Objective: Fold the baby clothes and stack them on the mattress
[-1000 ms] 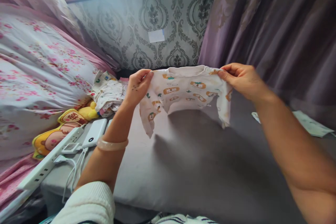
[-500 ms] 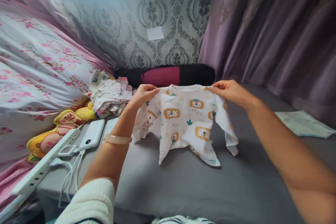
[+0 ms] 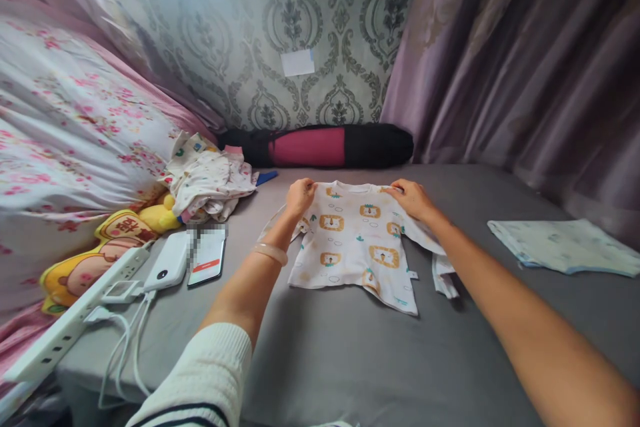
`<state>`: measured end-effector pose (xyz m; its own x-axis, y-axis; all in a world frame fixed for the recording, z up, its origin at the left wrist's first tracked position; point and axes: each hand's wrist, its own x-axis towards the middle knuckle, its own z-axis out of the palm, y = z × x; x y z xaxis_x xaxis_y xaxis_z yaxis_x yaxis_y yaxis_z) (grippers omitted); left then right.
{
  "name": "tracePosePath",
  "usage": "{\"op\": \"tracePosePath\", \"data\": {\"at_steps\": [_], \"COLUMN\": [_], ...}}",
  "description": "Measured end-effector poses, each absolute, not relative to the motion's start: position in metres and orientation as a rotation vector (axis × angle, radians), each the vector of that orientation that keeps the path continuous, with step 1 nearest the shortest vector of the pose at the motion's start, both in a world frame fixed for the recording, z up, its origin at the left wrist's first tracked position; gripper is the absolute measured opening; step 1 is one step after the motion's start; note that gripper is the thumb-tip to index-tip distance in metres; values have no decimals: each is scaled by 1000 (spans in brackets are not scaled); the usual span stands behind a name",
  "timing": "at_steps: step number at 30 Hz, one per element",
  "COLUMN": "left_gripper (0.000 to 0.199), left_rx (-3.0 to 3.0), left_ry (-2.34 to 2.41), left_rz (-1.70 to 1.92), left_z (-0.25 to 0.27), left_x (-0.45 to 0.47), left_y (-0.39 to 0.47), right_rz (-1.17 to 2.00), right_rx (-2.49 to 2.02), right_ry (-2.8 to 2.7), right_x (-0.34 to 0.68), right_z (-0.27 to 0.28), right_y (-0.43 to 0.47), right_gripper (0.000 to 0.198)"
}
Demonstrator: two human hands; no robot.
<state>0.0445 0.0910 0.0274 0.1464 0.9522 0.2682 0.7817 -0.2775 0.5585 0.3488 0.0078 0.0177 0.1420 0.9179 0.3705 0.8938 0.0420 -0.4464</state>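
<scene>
A small white baby shirt (image 3: 350, 240) printed with orange lion faces lies mostly spread on the grey bed sheet (image 3: 340, 360), its neckline toward the wall. My left hand (image 3: 301, 197) pinches its left shoulder beside the collar. At the opposite shoulder, my right hand (image 3: 413, 199) grips the cloth between thumb and fingers. The right sleeve runs partly under my right forearm, with its cuff bunched beyond the hem. The left sleeve is half hidden behind my left forearm. One lower corner of the hem is skewed toward me.
A folded pale garment (image 3: 565, 245) lies to the right. On the left are piled baby clothes (image 3: 213, 177), a phone (image 3: 207, 260), a white power bank (image 3: 169, 259), a power strip (image 3: 75, 313) with cables and a yellow plush toy (image 3: 85, 273). A black and magenta bag (image 3: 310, 147) rests against the wall.
Both hands have lowered the shirt onto the bed and come slightly closer together. Its body, earlier held up with a drooping hem, now lies flatter.
</scene>
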Motion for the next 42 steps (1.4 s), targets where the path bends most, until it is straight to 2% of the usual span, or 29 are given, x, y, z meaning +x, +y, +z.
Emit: {"op": "tracePosePath", "data": {"at_steps": [24,30,34,37,42], "left_gripper": [31,36,42,49,56], "left_rx": [2073,2039,1883,1777,1740], "left_ry": [1788,1786,1716,1682,1638], "left_rz": [583,456,396,401,398], "left_z": [-29,-22,-18,-19,-11], "left_x": [70,43,1,-30,-64], "left_y": [162,158,146,132,101], "right_rz": [258,579,928,1128,1185], "right_rx": [-2115,-1915,-1885,-1854,-1948], "right_ry": [-1739,-1626,-1348,-1126,-1130], "right_x": [359,380,401,411,420], "right_z": [-35,-34,-19,-11,-8], "right_y": [84,70,34,3,-44], "right_gripper": [27,25,33,29,23]}}
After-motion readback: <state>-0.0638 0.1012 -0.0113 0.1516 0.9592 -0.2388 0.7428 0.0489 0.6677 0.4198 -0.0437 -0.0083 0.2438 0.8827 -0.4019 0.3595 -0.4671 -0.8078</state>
